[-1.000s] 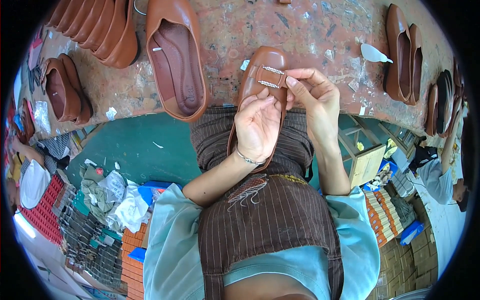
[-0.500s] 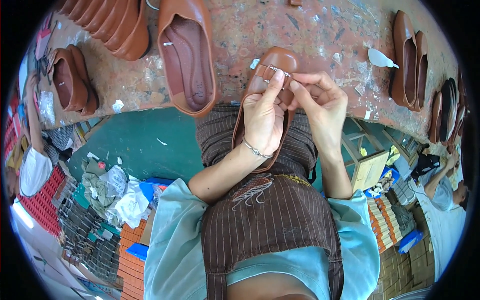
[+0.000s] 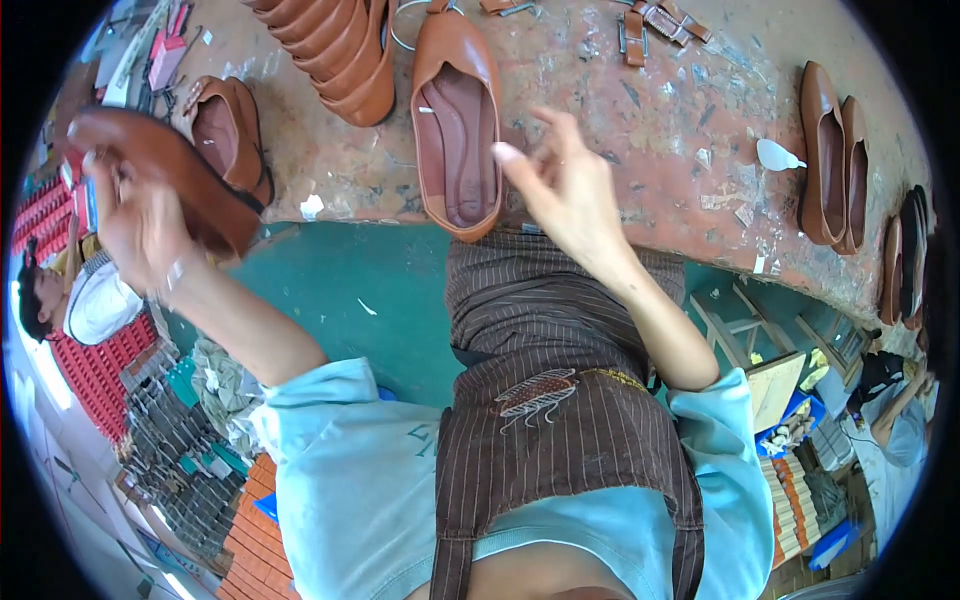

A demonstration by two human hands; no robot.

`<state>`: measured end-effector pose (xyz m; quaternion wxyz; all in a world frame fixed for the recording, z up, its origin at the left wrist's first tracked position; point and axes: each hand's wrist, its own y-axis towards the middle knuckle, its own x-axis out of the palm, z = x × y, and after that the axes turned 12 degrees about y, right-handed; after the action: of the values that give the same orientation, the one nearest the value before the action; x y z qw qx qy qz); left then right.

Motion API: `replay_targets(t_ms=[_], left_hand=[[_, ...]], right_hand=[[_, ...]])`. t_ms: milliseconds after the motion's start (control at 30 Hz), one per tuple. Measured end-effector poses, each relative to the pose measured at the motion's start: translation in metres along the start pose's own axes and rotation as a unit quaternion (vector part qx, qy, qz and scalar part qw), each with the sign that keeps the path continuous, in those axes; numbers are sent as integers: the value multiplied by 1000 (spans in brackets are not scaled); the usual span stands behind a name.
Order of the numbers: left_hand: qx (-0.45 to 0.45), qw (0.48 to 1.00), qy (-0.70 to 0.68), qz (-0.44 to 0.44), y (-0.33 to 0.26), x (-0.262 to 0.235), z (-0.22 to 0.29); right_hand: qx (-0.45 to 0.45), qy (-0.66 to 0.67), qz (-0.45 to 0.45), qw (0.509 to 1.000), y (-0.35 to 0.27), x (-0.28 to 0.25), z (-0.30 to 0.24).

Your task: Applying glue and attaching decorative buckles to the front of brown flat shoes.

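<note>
Blurred brown shoe point(image 3: 183, 165) clasped in left grip point(image 3: 145, 228), jutting rightward; right grip point(image 3: 572, 197) spread.

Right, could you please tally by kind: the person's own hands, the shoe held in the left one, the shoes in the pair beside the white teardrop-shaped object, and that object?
Own hands: 2 (left hand, right hand)
Held shoe: 1
Paired shoes: 2
White teardrop-shaped object: 1
Total: 6

A head-worn fisheye looks down over hands point(image 3: 578, 195) and workbench point(image 3: 655, 190).
</note>
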<state>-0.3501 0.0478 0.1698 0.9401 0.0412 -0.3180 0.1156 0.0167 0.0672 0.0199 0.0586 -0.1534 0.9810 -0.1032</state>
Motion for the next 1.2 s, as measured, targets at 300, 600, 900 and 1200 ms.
replay_targets(t_ms=[300, 600, 900, 1200], left_hand=[[-23, 932, 169, 320, 164, -131, -33], [-229, 888, 181, 354, 122, -28, -48], [-301, 939, 167, -1, -59, 158, -222], [-269, 925, -133, 235, -23, 142, -331]], right_hand=[[-35, -1, 59, 998, -20, -18, -4], [-80, -13, 383, 920, -59, -139, 32], [-143, -84, 352, 921, -4, -188, 56], [-137, 21, 360, 922, 3, -179, 53]])
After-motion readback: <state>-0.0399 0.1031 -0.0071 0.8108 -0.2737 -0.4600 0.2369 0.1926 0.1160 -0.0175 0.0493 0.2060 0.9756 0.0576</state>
